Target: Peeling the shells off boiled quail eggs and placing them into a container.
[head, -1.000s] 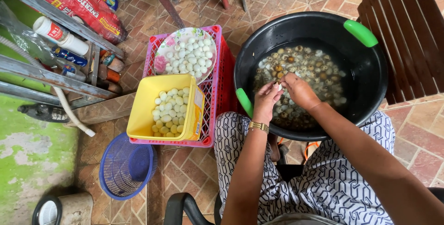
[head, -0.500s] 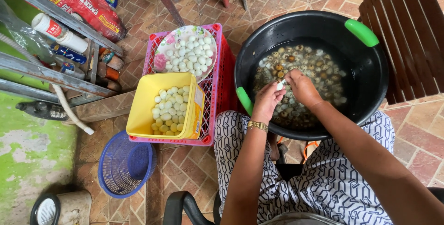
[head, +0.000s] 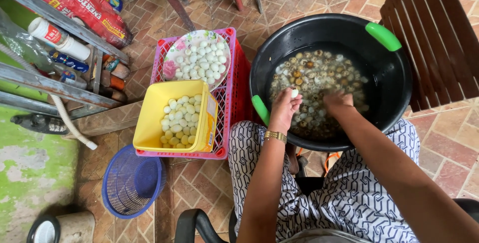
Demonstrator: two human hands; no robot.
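A big black tub (head: 394,86) with green handles holds water and several small speckled eggs (head: 312,73). My left hand (head: 284,109), with a gold watch on the wrist, holds one peeled white egg (head: 294,93) at its fingertips over the tub's near edge. My right hand (head: 337,101) reaches down into the water among the eggs, fingers partly hidden. To the left, a yellow container (head: 149,123) and a flowered plate (head: 172,66) both hold several peeled white eggs.
The container and plate rest on a pink crate (head: 232,98). A blue basket (head: 132,183) sits on the brick floor below it. A metal shelf (head: 55,81) with bottles and a red bag (head: 80,1) stands at left. A wooden slatted seat (head: 439,33) is at right.
My hands were together over the tub working on one egg. They have parted: my left hand keeps the peeled egg and my right hand has dropped into the water.
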